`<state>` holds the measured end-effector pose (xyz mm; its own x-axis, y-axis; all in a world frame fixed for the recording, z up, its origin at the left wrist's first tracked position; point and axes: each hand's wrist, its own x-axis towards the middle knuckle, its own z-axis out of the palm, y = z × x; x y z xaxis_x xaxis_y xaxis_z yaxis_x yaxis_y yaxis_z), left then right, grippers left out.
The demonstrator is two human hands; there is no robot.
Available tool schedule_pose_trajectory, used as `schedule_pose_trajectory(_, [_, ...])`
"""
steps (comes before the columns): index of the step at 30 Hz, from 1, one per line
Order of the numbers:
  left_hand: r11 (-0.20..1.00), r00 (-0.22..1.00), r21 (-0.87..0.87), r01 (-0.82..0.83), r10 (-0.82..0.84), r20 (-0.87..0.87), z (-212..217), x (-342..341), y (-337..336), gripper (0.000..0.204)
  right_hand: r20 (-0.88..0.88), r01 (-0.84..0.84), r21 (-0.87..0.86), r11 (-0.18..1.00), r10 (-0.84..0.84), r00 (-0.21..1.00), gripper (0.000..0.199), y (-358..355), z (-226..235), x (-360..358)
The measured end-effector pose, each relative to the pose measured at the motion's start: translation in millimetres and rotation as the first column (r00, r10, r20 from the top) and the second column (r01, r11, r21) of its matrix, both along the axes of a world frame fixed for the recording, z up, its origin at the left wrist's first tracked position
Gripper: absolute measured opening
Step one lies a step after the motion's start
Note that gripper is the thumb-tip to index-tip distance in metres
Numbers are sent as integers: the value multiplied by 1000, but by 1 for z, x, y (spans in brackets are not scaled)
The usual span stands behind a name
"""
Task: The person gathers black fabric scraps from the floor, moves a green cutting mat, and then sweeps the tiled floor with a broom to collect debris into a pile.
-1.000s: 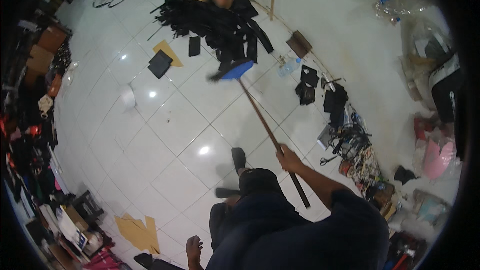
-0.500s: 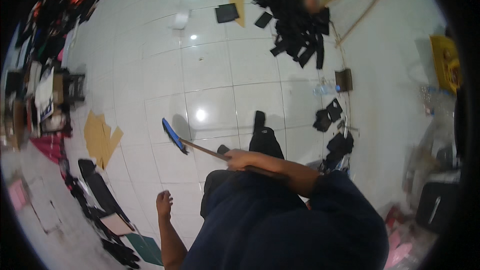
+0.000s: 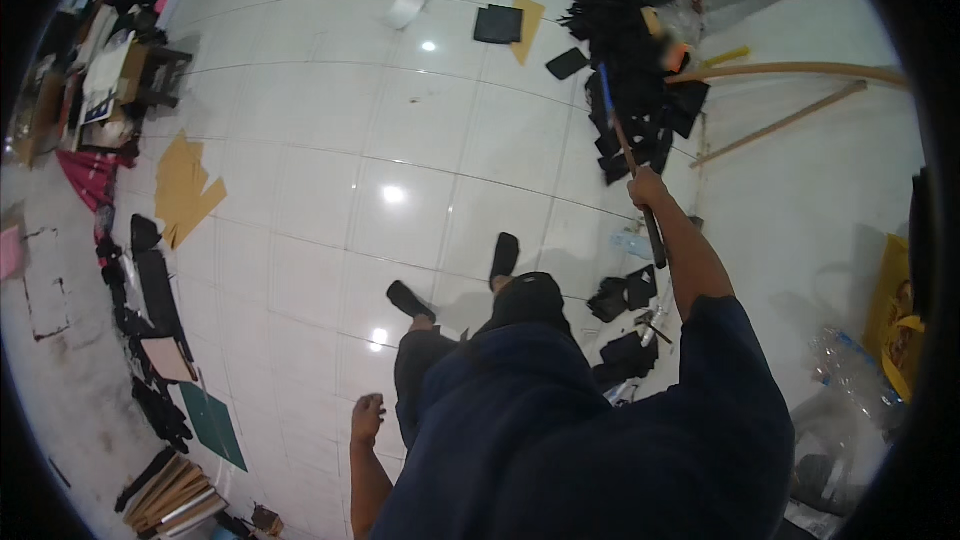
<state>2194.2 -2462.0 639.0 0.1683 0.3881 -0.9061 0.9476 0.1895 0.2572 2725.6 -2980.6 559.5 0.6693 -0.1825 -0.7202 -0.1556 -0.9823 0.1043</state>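
The right hand [image 3: 645,187] grips the broom handle [image 3: 632,172], arm stretched forward toward the black pile [image 3: 625,60]; the left hand [image 3: 366,418] hangs loosely open beside the leg.

One head-worn fisheye looks steeply down from standing height over the white tiled floor [image 3: 300,140], edges probably distorted.

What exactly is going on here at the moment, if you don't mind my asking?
A person in dark blue clothes stands on a white tiled floor. Their right hand grips a long wooden-handled broom with a blue head, stretched out towards a heap of black scraps by the wall. The left hand hangs empty at their side. Brown cardboard pieces and more black scraps lie along the floor's left edge.
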Motion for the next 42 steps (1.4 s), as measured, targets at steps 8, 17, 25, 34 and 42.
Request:
schedule_pose_trajectory(8, [996, 978, 39, 80, -86, 190, 22, 105, -52, 32, -13, 291, 417, 861, -315, 949, 46, -42, 160, -97])
schedule_pose_trajectory(17, [980, 989, 165, 110, -125, 83, 20, 135, -10, 35, -190, -69, 253, 965, 120, 974, 33, -134, 37, -112])
schedule_pose_trajectory(25, [976, 979, 200, 84, -118, 167, 47, 169, 1, 36, 314, 304, 124, 945, -328, 891, 39, -123, 30, -86])
schedule_pose_trajectory(34, [985, 982, -71, 154, -161, -97, -55, 148, 41, 41, 85, 139, 604, 785, -237, 968, 57, 66, 165, -62])
schedule_pose_trajectory(42, [964, 916, 223, 144, -215, 340, -45, 361, 175, 35, -557, 462, 720, 518, 34, 830, 41, 369, 93, 24])
